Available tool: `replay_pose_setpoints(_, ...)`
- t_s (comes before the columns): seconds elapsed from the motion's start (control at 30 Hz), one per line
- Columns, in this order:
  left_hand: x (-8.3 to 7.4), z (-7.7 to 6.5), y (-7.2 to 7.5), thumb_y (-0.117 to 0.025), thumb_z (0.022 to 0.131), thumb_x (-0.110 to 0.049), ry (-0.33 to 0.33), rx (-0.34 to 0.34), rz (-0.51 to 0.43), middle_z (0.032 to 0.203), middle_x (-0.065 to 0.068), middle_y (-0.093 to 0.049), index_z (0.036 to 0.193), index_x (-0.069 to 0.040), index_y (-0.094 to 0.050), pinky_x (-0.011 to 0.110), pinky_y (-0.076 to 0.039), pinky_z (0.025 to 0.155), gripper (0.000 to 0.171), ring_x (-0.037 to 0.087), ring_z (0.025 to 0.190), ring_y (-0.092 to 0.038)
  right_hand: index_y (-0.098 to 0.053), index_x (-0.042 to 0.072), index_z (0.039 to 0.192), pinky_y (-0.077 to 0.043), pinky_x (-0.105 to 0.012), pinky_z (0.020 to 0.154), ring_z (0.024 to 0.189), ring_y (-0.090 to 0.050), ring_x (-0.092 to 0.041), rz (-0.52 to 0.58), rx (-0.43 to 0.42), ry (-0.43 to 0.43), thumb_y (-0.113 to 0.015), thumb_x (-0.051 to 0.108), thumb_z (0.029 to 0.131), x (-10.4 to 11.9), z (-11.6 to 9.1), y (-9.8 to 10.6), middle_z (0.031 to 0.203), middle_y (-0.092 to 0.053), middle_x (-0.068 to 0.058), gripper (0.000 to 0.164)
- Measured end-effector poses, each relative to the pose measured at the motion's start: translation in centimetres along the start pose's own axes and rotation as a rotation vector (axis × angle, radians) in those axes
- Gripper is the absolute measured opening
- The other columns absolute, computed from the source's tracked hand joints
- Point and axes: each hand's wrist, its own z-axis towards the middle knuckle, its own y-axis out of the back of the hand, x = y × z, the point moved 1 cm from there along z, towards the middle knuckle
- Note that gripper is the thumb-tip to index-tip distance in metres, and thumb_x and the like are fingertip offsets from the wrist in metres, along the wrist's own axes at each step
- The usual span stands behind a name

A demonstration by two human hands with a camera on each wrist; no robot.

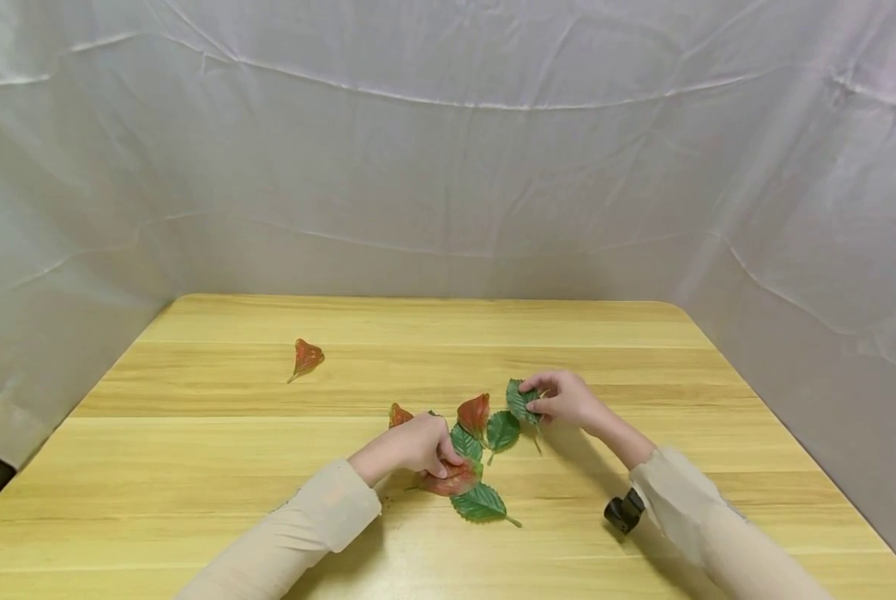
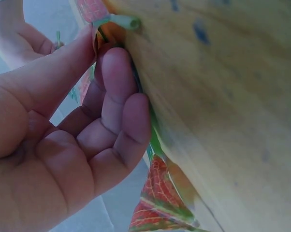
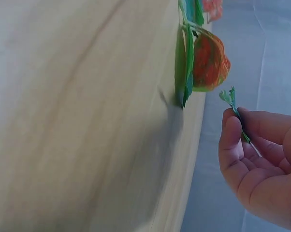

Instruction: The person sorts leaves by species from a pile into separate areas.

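My left hand (image 1: 417, 443) pinches a red leaf-shaped piece (image 1: 455, 478) low over the table, its stem (image 2: 123, 21) sticking out past the thumb in the left wrist view. Between thumb and forefinger of my right hand (image 1: 563, 400) is a green leaf (image 1: 518, 402), raised off the wood in the right wrist view. Around the hands lie a green leaf (image 1: 480, 503), another green leaf (image 1: 466, 443), a rounder green leaf (image 1: 503, 431) and a curled red piece (image 1: 473, 414). One more red piece (image 1: 398, 415) is partly hidden behind my left hand.
Apart from the group, a red piece (image 1: 308, 357) lies at the left rear of the wood-grain table (image 1: 192, 467). Pale cloth (image 1: 448, 183) hangs round the back and sides. A black device (image 1: 623, 512) sits at my right wrist.
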Motion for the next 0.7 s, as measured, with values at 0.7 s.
replay_pose_setpoints(0.7, 0.1, 0.2, -0.1, -0.071, 0.071, 0.001, -0.010, 0.001, 0.018, 0.083, 0.005, -0.068, 0.089, -0.008, -0.073, 0.018, -0.044, 0.045, 0.020, 0.013, 0.045, -0.056, -0.057, -0.008, 0.110, -0.050, -0.035, 0.063, 0.065, -0.056, -0.021, 0.017, -0.130, -0.135, -0.057, -0.004, 0.083, -1.4, 4.8, 0.1, 0.091, -0.052, -0.015, 0.028)
